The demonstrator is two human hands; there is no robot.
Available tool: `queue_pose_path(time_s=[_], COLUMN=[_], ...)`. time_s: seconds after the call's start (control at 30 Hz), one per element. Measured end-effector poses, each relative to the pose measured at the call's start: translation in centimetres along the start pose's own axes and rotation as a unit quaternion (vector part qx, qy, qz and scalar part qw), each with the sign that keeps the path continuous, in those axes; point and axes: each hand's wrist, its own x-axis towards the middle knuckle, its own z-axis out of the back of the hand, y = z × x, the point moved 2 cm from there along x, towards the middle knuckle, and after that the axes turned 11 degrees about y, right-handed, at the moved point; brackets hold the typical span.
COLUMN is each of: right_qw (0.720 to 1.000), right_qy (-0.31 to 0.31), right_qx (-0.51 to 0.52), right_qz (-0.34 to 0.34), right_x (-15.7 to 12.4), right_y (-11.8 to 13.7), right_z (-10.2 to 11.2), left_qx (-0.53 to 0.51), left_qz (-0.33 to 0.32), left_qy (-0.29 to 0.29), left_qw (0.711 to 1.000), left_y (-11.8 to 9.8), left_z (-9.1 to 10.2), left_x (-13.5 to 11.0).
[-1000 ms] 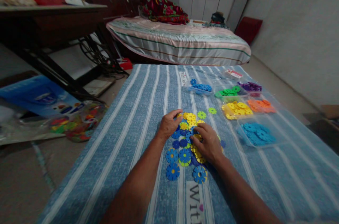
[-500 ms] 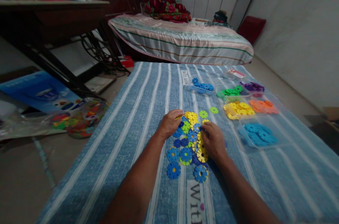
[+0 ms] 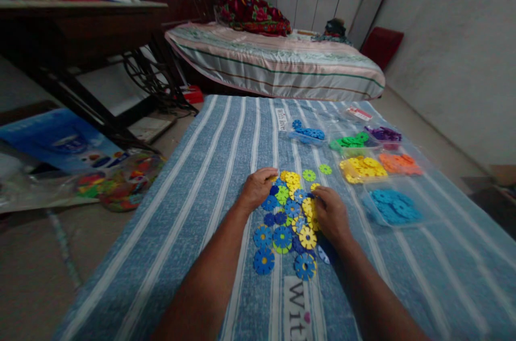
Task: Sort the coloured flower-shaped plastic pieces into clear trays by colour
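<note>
A heap of flat snowflake-shaped plastic discs (image 3: 287, 223), blue, yellow and green, lies on a blue striped cloth (image 3: 209, 169). My left hand (image 3: 256, 188) rests palm down on the heap's left upper edge with fingers curled over the discs. My right hand (image 3: 331, 214) lies on the heap's right side, fingers bent and pressed on yellow discs. Whether either hand holds a disc is hidden. Two loose green discs (image 3: 316, 172) lie just beyond the heap.
Clear trays of sorted discs stand at the right: dark blue (image 3: 308, 133), green (image 3: 349, 142), purple (image 3: 382, 133), yellow (image 3: 363, 168), orange (image 3: 400, 162), light blue (image 3: 391, 205). A bed (image 3: 278, 62) is beyond, a dark table (image 3: 80, 24) and a toy bag (image 3: 121, 180) at left.
My right hand has slid right and a little up across the heap, uncovering more yellow and blue discs. My left hand has stayed at the heap's left edge.
</note>
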Motion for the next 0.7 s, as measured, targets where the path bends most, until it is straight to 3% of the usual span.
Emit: queue_pose_path(time_s=[0.23,0.43,0.57,0.7], right_qw=[0.995,0.967,0.972,0.987], right_qy=[0.056,0.145,0.149,0.139], right_qx=[-0.085,-0.211,-0.18,-0.075], right_qz=[0.002,-0.011,0.002,0.006], right_x=[0.5,2.0,2.4,2.6], right_y=[1.8,3.6,3.5,3.4], right_z=[0.3,0.1,0.2,0.8], left_qx=[0.032,0.032,0.024,0.012], left_qz=[-0.03,-0.026,-0.033,-0.033], left_qy=[-0.005,-0.013,-0.025,-0.03], left_qw=[0.999,0.999,0.999,0.999], left_y=[-0.4,-0.7,-0.6,-0.8], left_z=[0.0,0.0,0.0,0.1], left_x=[0.0,-0.1,-0.1,-0.1])
